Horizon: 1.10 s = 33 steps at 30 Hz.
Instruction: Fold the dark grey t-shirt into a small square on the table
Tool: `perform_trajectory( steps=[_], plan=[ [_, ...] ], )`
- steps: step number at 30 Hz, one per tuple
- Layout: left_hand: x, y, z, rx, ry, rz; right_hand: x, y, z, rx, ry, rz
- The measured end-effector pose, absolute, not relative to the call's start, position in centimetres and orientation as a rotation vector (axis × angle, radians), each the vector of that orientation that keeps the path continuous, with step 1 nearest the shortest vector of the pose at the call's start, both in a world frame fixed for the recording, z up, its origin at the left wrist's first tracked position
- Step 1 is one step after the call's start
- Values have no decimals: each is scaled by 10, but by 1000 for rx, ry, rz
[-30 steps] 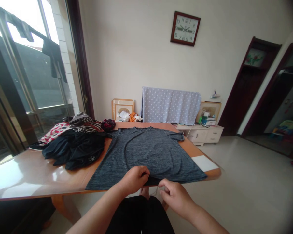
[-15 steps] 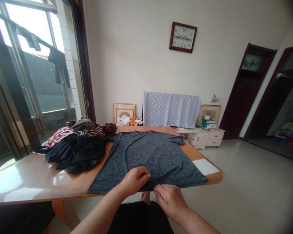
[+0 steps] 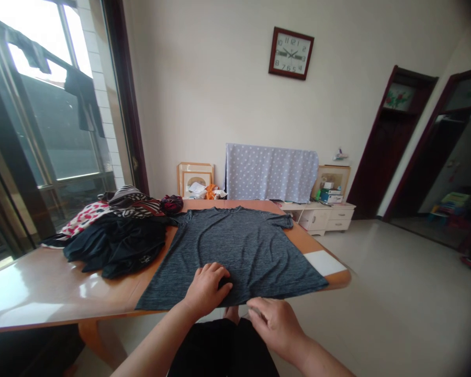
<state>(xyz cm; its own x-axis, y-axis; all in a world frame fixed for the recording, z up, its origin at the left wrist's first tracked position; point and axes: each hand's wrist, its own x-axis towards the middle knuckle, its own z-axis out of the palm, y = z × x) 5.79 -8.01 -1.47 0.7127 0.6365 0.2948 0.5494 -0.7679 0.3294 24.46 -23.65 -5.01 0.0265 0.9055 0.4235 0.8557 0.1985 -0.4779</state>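
A dark grey heathered T-shirt lies spread on the wooden table, its collar at the far side and its hem along the near edge. My left hand rests on the lower part of the shirt, fingers arched and thumb apart from them. At the hem, right of it, my right hand has its fingers curled with the tips at the cloth's edge. Its thumb is below the fingers, and the fold of hem between them is mostly hidden.
Left of the shirt is a heap of clothes, with a black garment in front and a striped one behind. A white sheet lies at the table's right corner. Beyond stands a low white cabinet beside a dotted cloth cover.
My left hand has shifted slightly left, its fingers loosening from a closer curl. My right hand stays at the hem, its thumb a little farther from the fingers. The view has turned slightly.
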Motion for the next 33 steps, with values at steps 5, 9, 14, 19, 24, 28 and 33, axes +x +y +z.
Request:
perform_trajectory(
  steps=[5,9,14,19,24,28,33],
  plan=[
    [61,-80,-13,2753,972,528,257,-244,-74,-1701,-1325,377],
    [67,-82,-10,2773,992,516,269,-244,-94,-1589,-844,701],
    [77,-84,-11,2760,964,519,281,-239,-100,-1392,-358,904],
    [79,-83,-15,2746,909,509,290,-235,-98,-1210,-202,899],
    [77,-82,-15,2727,889,496,294,-242,-105,-1142,-222,796],
    [76,-82,-13,2732,880,476,296,-249,-111,-1200,-301,755],
    [77,-81,-15,2735,885,486,330,-254,-98,-1429,-452,316]
  ],
)
